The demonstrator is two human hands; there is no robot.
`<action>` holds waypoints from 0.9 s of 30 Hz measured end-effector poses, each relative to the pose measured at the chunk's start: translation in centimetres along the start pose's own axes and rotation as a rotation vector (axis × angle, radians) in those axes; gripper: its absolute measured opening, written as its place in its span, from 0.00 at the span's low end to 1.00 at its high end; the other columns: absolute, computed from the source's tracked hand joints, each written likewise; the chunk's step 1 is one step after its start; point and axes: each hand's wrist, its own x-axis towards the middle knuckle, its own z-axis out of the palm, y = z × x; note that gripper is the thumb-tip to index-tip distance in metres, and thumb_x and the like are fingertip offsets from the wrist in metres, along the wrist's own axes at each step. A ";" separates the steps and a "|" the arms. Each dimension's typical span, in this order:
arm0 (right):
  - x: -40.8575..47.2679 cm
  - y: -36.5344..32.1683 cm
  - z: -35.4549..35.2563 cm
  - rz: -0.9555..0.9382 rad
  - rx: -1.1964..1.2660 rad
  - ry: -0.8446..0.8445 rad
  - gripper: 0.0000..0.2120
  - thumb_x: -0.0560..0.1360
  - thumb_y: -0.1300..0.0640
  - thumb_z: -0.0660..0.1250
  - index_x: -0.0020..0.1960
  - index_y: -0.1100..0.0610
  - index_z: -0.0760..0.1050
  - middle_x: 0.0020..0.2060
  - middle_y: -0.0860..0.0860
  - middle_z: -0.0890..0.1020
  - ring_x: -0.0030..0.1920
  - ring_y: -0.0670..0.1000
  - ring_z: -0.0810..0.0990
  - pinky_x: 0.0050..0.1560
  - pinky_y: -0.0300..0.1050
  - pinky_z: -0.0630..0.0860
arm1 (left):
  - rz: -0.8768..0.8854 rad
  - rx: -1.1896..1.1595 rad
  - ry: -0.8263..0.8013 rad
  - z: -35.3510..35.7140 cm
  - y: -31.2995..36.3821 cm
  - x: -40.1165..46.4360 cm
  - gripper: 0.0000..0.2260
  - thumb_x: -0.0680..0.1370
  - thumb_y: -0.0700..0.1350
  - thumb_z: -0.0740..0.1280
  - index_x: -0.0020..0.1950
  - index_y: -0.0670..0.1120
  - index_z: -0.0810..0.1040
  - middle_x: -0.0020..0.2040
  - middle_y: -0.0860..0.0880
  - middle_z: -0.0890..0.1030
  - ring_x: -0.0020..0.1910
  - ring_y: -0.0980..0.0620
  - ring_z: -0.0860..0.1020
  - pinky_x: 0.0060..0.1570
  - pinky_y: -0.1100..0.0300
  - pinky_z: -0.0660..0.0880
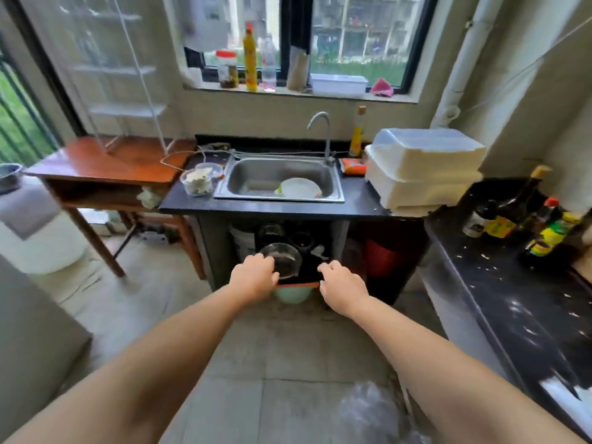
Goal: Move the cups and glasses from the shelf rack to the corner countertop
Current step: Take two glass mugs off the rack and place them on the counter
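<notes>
Two hands reach toward the open compartment below the sink (278, 177). The left hand (254, 277) has its fingers curled over the near-left rim of a clear glass cup (282, 259), which lies tilted with its mouth toward the camera, directly under the sink basin. The right hand (342, 285), below and right of the sink, has its fingers curled over an orange edge (298, 285); what that edge belongs to cannot be determined. The left hand is nearer the cup. More dark glassware (270, 232) stands behind it, beneath the sink. The corner countertop (512, 283) lies right of the sink, so the cup likely travels up and rightward.
</notes>
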 end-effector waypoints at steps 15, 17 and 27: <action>16.7 -28.9 0.7 -0.498 -0.065 -0.070 0.17 0.80 0.54 0.54 0.67 0.57 0.67 0.62 0.58 0.73 0.61 0.61 0.75 0.58 0.56 0.74 | -0.461 -0.109 0.111 -7.1 -27.6 0.8 0.13 0.81 0.50 0.58 0.56 0.45 0.77 0.55 0.45 0.78 0.53 0.47 0.77 0.48 0.55 0.73; 20.6 -31.5 -0.2 -0.538 -0.060 -0.048 0.17 0.80 0.55 0.55 0.67 0.57 0.67 0.62 0.58 0.73 0.61 0.61 0.75 0.57 0.56 0.74 | -0.462 -0.117 0.140 -8.7 -30.6 3.7 0.14 0.81 0.50 0.57 0.56 0.43 0.78 0.56 0.44 0.79 0.56 0.45 0.77 0.52 0.53 0.74; 38.1 -41.8 -4.1 -0.564 -0.056 -0.030 0.16 0.80 0.55 0.53 0.66 0.57 0.67 0.62 0.57 0.73 0.61 0.61 0.75 0.59 0.57 0.74 | -0.490 -0.147 0.218 -15.0 -43.0 14.4 0.14 0.80 0.51 0.57 0.55 0.45 0.77 0.55 0.45 0.77 0.56 0.44 0.75 0.52 0.50 0.75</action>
